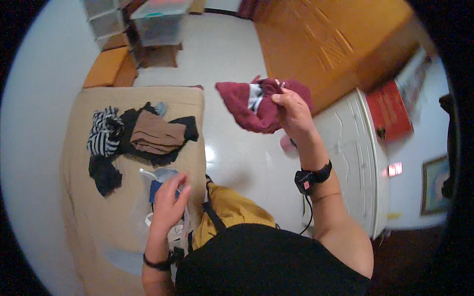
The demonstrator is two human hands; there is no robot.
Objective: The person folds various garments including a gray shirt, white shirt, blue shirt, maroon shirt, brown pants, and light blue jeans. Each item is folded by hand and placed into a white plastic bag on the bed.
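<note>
My right hand (296,109) grips a bunched maroon cloth garment (237,101), raised over the tiled floor, with a white part showing at its middle. My left hand (171,201) is near the bed's edge with its fingers apart and nothing in them. Beneath it lie a dark blue item (153,189) and some clear plastic, partly covered by the hand and forearm. On the beige bed sheet (111,222) rests a folded brown garment (159,133) on top of black clothing (166,158). A black-and-white striped garment (103,135) lies left of it, bunched up.
Another black garment (104,177) lies closer to me on the bed. Beyond the bed are an orange-brown wooden cabinet (107,66) and a translucent storage box (159,27). A large wooden wardrobe (296,40) and a white chest (344,155) line the right side.
</note>
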